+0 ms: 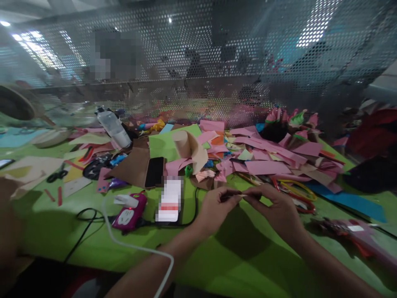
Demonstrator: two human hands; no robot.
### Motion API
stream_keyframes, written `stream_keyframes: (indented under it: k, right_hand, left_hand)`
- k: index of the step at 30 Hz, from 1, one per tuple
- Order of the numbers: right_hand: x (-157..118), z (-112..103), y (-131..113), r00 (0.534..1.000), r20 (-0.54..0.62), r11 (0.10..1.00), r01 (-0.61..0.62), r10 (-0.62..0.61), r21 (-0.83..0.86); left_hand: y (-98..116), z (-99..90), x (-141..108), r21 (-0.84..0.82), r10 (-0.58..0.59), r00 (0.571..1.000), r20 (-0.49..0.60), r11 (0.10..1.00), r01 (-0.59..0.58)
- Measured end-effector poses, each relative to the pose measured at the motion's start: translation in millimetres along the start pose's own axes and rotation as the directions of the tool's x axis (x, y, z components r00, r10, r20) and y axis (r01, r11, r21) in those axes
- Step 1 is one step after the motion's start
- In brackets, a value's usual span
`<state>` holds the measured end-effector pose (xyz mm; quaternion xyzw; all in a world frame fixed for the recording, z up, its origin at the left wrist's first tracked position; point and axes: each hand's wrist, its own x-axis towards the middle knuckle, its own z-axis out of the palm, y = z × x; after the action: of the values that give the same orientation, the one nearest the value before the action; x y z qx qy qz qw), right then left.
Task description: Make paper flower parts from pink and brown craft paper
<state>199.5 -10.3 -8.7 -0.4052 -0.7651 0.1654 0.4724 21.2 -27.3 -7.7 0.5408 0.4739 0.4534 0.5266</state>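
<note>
a thin small pale piece (242,195), mostly hidden, spanned the narrow gap between the pinching left hand (221,209) and right hand (276,207), its material unclear.

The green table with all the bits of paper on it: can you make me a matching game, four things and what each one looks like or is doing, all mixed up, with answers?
Things:
1. Left hand and right hand
2. Bottle
3. Chunky gadget
4. Card roll

Matches:
A. Magenta and white
B. Tan
C. Pinching a tiny pale thing
D. See-through

Right pairs: 1-C, 2-D, 3-A, 4-B
</note>
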Motion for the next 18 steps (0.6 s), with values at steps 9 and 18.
stream_keyframes:
  k: [9, 18]
  right_hand:
    - [-1.3, -1.9, -1.1, 0.999, 0.045, 0.998, -0.016, 0.018, -0.054]
    - [1.8, -2.5, -5.1, 0.998, 0.05, 0.999, -0.021, 0.023, -0.039]
  left_hand:
    - [1.7, -0.8, -0.7, 0.068, 0.042, 0.999, -0.007, 0.997, -0.042]
    - [1.0, -3.3, 1.6, 0.102, 0.029, 1.0, -0.004, 0.994, -0.029]
